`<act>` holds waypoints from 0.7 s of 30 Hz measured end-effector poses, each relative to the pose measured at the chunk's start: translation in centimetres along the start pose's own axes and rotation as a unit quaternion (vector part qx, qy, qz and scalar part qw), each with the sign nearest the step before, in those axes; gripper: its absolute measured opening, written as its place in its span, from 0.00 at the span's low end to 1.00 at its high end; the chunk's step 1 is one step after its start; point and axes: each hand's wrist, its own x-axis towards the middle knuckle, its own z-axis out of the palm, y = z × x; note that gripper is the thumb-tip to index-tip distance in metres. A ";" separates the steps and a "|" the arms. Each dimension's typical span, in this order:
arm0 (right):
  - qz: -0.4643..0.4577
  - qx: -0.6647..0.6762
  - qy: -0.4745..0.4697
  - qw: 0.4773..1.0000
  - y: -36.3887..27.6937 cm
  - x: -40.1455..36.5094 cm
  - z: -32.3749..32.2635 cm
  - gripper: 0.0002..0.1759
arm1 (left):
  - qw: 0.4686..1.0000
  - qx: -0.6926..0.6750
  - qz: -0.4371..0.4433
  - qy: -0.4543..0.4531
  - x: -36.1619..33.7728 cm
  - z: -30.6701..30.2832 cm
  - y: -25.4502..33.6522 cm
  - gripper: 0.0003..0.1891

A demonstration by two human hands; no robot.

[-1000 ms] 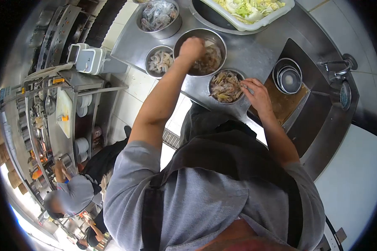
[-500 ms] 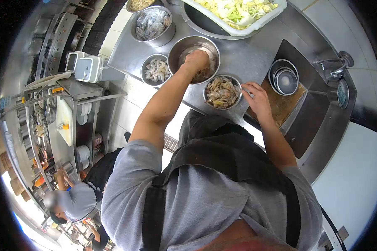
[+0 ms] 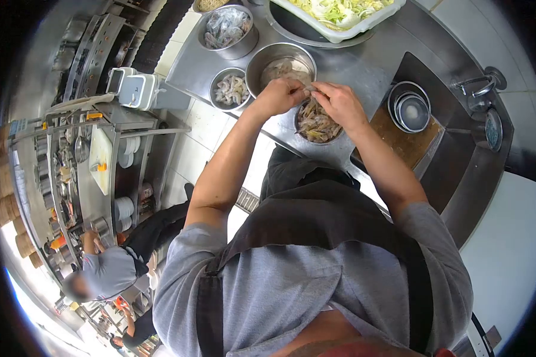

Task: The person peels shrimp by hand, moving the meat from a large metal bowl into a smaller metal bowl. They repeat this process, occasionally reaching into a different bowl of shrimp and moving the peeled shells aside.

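Observation:
My left hand (image 3: 281, 97) and my right hand (image 3: 339, 102) meet over the near rim of a metal bowl of shrimp in cloudy water (image 3: 274, 65). Between their fingertips is a small greyish shrimp (image 3: 309, 88), pinched from both sides. Right below my hands stands a bowl heaped with brownish shrimp shells and heads (image 3: 317, 125), partly covered by my right hand. To the left, a smaller metal bowl (image 3: 214, 100) contains pale peeled shrimp (image 3: 232, 92).
A metal pot with plastic-wrapped contents (image 3: 227, 28) stands at the back left. Beyond is a white tub of chopped cabbage (image 3: 339, 18). At right, nested bowls (image 3: 412, 113) sit in a sink with a faucet (image 3: 485, 86). A co-worker (image 3: 110, 271) works at the left shelves.
My left hand has come up out of the water bowl with a shrimp. My right hand has moved left from beside the shell bowl to join it at the shrimp.

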 end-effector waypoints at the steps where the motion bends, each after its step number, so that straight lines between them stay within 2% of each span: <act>1: -0.013 -0.006 0.003 1.000 0.3 -0.4 -0.1 0.12 | 1.000 -0.015 -0.007 -0.008 -0.3 0.4 0.3 0.14; 4: -0.023 -0.024 0.009 0.999 0.7 -1.8 0.0 0.11 | 0.999 0.000 0.022 -0.028 -0.5 2.0 0.2 0.13; 11: -0.006 -0.054 0.020 0.998 1.2 -4.1 -0.3 0.11 | 0.999 -0.020 0.037 0.021 -1.1 4.8 1.2 0.12; 13: 0.003 -0.031 0.026 0.999 1.5 -4.6 -0.4 0.12 | 0.999 -0.034 -0.013 -0.012 -1.3 5.1 1.6 0.13; 15: 0.011 -0.008 0.030 0.999 1.6 -5.0 -0.7 0.13 | 0.998 -0.056 -0.012 -0.005 -1.4 5.9 1.3 0.13; 17: 0.104 0.087 -0.010 0.991 1.4 -5.4 -1.1 0.15 | 0.997 -0.078 -0.011 0.004 -1.6 6.5 0.7 0.13; 18: 0.103 0.088 -0.010 0.991 1.9 -5.6 -0.8 0.15 | 0.995 -0.098 -0.001 -0.002 -1.8 6.7 0.6 0.13; 20: 0.190 0.180 -0.033 0.965 3.4 -6.2 0.1 0.17 | 0.993 -0.118 0.010 -0.008 -2.1 6.8 0.6 0.13; 21: 0.190 0.180 -0.032 0.965 3.6 -6.2 0.2 0.17 | 0.988 -0.151 0.009 -0.018 -2.3 6.8 0.7 0.12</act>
